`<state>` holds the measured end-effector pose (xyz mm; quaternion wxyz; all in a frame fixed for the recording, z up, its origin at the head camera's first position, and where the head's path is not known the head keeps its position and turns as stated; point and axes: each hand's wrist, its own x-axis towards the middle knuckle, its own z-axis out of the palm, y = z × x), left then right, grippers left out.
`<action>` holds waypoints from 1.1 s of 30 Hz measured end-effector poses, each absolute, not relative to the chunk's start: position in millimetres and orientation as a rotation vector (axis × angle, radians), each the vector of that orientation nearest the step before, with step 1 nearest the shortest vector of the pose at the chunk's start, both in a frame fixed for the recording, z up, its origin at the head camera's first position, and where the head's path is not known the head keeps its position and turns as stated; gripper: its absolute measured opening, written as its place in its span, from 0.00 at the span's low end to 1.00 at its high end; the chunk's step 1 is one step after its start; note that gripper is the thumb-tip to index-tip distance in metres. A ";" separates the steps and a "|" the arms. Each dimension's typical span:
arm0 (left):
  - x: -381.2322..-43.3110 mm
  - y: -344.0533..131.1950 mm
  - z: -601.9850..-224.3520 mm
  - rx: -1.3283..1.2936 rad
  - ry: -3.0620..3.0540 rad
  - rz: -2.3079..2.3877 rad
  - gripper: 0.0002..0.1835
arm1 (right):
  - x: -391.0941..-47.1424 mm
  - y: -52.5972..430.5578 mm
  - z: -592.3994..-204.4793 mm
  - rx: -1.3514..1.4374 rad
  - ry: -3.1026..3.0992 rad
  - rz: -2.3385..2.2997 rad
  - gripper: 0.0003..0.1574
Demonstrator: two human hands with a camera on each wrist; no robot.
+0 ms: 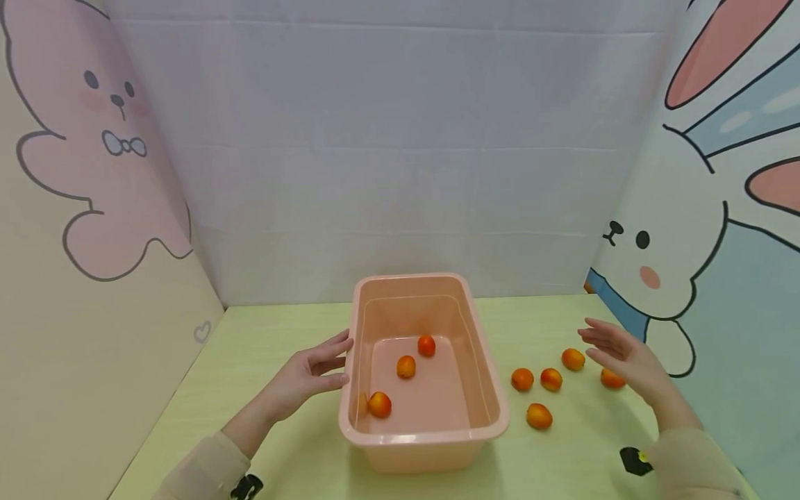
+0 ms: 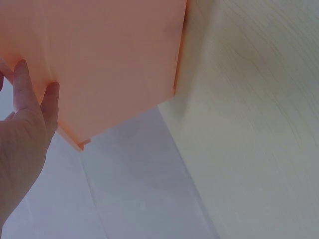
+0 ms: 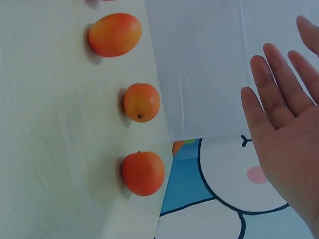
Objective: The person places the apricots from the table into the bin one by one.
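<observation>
in the head view, a pink tub (image 1: 431,439) sits on the pale green table (image 1: 300,455); three round orange-red fruits (image 1: 406,367) lie in it, apart from each other; five more fruits (image 1: 539,417) lie on the table, right of the tub; the left hand (image 1: 305,378) touches the tub's left side, its fingers stretched out; the right hand (image 1: 625,354) is up by the far right fruits, holding nothing; a pink bear (image 1: 112,180) and a little heart (image 1: 202,332) are drawn on the left, a white bunny (image 1: 678,271) on the right; in the left wrist view, two fingertips rest on the tub's outside wall, near the rim; in the right wrist view, the right hand is wide and nearly straight, apart from three whole fruits; one has a dark dot.
</observation>
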<state>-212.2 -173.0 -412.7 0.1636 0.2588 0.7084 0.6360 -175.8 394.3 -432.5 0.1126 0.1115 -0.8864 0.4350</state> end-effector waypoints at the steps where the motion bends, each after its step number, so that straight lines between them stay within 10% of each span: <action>1: -212.2 -173.1 -412.8 0.739 2.020 1.813 0.35 | -174.6 398.2 -434.3 0.313 -2.597 1.266 0.36; 33: -210.5 -172.5 -411.9 0.728 1.995 1.832 0.36 | -176.5 454.2 -520.1 -0.232 -2.736 1.439 0.57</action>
